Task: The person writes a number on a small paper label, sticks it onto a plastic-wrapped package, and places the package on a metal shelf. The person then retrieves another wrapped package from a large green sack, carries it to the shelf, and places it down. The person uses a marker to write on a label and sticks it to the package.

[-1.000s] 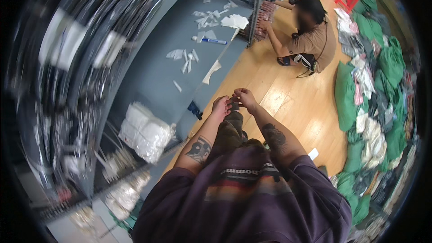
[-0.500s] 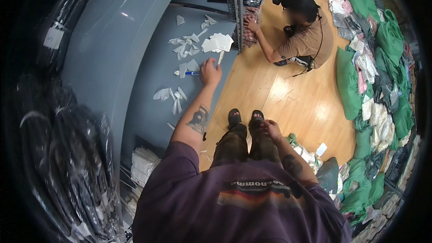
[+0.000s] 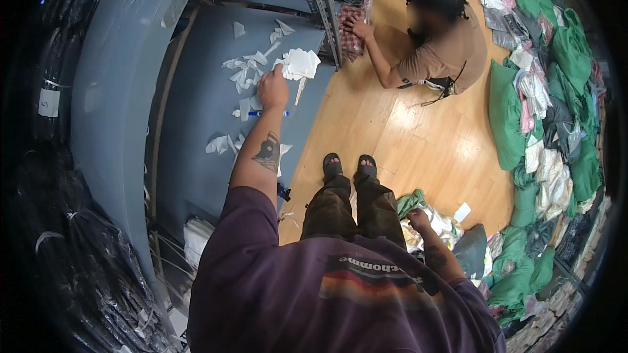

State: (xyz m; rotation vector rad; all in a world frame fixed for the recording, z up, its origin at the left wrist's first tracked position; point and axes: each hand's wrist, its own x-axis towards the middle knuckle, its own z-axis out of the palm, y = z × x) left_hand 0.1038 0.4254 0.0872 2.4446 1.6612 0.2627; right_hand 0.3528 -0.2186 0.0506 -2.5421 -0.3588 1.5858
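A crumpled white sheet of paper (image 3: 301,63) lies at the far edge of the grey-blue worktop (image 3: 196,111), right at the fingertips of the left hand (image 3: 273,89), which reaches out over the surface. The fingers are curled and pinch the near edge of the sheet, so the hand is closed on it. The left arm is stretched almost straight forward and away from the body, its tattooed forearm bare below a purple sleeve, the back of the hand turned upward.

Just beside the left wrist, on the worktop, lies a slim blue pen (image 3: 267,114), and small torn white paper scraps (image 3: 243,73) are scattered to the left of the hand and nearer the body.

The right hand (image 3: 419,219) hangs low at the person's side, well apart from the sheet, over a heap of pale plastic-wrapped bundles (image 3: 432,225) on the wooden floor (image 3: 405,137). It touches the top of the heap; whether its fingers are closed on anything I cannot tell. The right arm is bent and angled down.

Beyond the worktop another person in a tan shirt (image 3: 445,52) crouches on the floor, one hand on a checked package at a metal rack.
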